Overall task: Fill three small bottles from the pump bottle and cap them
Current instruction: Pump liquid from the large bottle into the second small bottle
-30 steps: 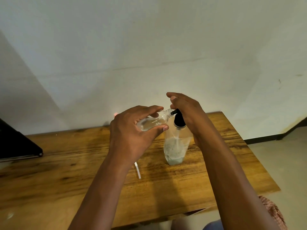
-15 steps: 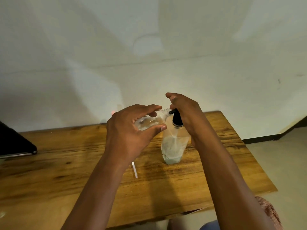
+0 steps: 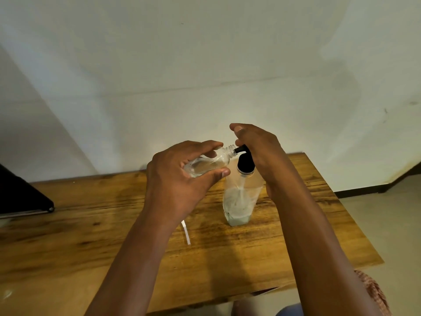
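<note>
Wooden tabletop (image 3: 227, 258) against a pale wall (image 3: 205, 65); grain dark-streaked, near edge in view. Black flat object (image 3: 20, 197) at far left, partly cut off by the frame edge, kind not discernible. Thin white strip (image 3: 185, 232) flat on the wood, just in front of the left wrist, partly covered by the forearm. Checked cloth (image 3: 373, 290) at lower right, below the tabletop edge. Pump bottle (image 3: 239, 199) upright near the tabletop centre, clear-walled, a shallow pale liquid layer at the bottom, dip tube visible inside, black pump head (image 3: 245, 161) on top with spout pointing left. Right side of the bottle and top of the pump head hidden behind the right hand (image 3: 259, 151), palm lying over the pump, fingers extended forward and loosely bent; actual pressing contact not discernible. Small bottle (image 3: 209, 163) clear, uncapped, tilted nearly horizontal in the air, threaded neck to the right, mouth meeting the spout tip. Left hand (image 3: 180, 179) grasping its body, thumb beneath and fingers curled over the top, hiding the base end. Fill level unreadable.
</note>
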